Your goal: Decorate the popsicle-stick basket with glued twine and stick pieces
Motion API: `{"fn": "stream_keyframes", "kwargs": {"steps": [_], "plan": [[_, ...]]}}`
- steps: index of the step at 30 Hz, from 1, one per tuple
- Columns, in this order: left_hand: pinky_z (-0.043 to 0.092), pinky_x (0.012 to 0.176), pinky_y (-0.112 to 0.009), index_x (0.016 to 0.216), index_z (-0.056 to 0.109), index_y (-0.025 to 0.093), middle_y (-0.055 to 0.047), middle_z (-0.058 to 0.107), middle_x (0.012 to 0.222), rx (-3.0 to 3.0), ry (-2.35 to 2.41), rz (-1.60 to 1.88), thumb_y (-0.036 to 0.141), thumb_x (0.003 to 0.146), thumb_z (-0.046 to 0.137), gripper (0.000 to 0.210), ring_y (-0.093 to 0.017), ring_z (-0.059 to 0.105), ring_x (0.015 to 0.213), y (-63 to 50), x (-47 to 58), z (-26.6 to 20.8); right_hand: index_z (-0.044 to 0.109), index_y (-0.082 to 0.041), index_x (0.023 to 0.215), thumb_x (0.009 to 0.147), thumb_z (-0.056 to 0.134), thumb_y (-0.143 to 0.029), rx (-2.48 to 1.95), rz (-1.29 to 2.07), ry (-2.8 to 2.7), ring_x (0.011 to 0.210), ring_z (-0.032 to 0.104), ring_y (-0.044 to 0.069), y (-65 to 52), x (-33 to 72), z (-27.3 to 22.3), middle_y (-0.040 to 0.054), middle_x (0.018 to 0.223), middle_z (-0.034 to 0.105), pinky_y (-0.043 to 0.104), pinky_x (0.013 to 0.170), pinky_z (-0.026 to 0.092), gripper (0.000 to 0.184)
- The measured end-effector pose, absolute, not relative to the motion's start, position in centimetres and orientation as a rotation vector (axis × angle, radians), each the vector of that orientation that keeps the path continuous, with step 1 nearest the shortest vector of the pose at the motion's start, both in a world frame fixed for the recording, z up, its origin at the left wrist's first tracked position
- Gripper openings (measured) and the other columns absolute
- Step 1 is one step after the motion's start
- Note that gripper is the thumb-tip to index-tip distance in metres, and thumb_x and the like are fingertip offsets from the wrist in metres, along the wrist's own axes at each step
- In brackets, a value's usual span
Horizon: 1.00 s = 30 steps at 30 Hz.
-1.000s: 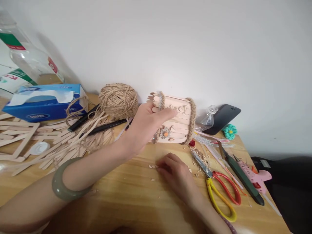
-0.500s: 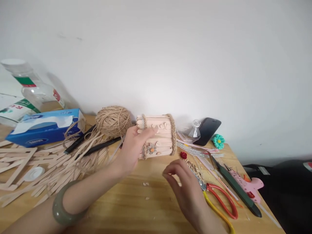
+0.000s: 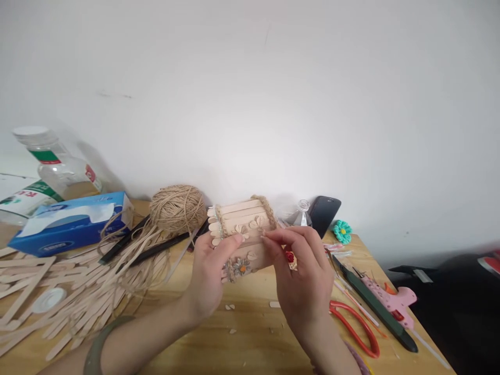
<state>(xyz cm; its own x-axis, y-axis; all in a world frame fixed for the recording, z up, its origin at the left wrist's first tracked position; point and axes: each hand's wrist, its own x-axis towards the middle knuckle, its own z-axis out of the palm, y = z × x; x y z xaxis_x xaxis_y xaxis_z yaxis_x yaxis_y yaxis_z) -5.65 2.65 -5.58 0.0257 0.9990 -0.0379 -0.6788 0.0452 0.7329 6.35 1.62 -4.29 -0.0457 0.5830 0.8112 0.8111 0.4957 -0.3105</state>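
My left hand is closed round a craft-stick holder, its thumb pressed on the front face. Twine bands wrap the holder's two ends, and small wooden petals plus a grey flower with an orange centre decorate it. The thumb and forefinger of my right hand are pinched together at the holder's right part; whatever they hold is too small to make out. A red rose shows just behind those fingers. Below the holder, a few loose wood chips lie on the table.
Left, a pile of craft sticks, a blue tissue box, a bottle and a twine ball. Right, a phone, a teal flower, red-handled pliers, a green-handled tool and a pink glue gun.
My right hand has moved up and inward from below the holder to its right part. The holder is now tilted, its right end higher, with my left hand still gripping it.
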Motion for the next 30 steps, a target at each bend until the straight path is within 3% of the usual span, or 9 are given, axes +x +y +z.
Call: {"fn": "stream_keyframes", "kwargs": {"steps": [14,25,30], "plan": [[0.053,0.075,-0.029,0.1,0.071,0.015,-0.005,0.075,0.087,0.726,0.684,1.455,0.024,0.075,0.064,0.028,-0.025,0.067,0.087,2.0,-5.6,-5.3,0.061,-0.019,0.082,0.085,0.058,-0.011,-1.139,-0.297,-1.76,0.065,0.056,0.013,0.8,6.1,-3.9,0.0009,0.075,0.059,0.025,0.056,0.048,0.01],[0.051,0.083,-0.034,0.093,0.071,0.016,-0.004,0.074,0.078,0.761,0.73,1.507,0.025,0.072,0.063,0.025,-0.027,0.066,0.091,1.6,-5.2,-5.1,0.061,-0.019,0.082,0.083,0.061,-0.01,-1.138,-0.277,-1.672,0.066,0.056,0.012,0.7,5.5,-4.3,0.0003,0.074,0.059,0.024,0.056,0.05,0.009],[0.052,0.079,-0.032,0.095,0.071,0.017,-0.005,0.074,0.084,0.756,0.707,1.515,0.025,0.073,0.065,0.025,-0.026,0.066,0.09,1.3,-5.1,-5.4,0.061,-0.019,0.083,0.082,0.063,-0.009,-1.127,-0.32,-1.672,0.066,0.056,0.012,0.8,5.5,-4.6,0.0007,0.075,0.059,0.025,0.057,0.05,0.01]]}}
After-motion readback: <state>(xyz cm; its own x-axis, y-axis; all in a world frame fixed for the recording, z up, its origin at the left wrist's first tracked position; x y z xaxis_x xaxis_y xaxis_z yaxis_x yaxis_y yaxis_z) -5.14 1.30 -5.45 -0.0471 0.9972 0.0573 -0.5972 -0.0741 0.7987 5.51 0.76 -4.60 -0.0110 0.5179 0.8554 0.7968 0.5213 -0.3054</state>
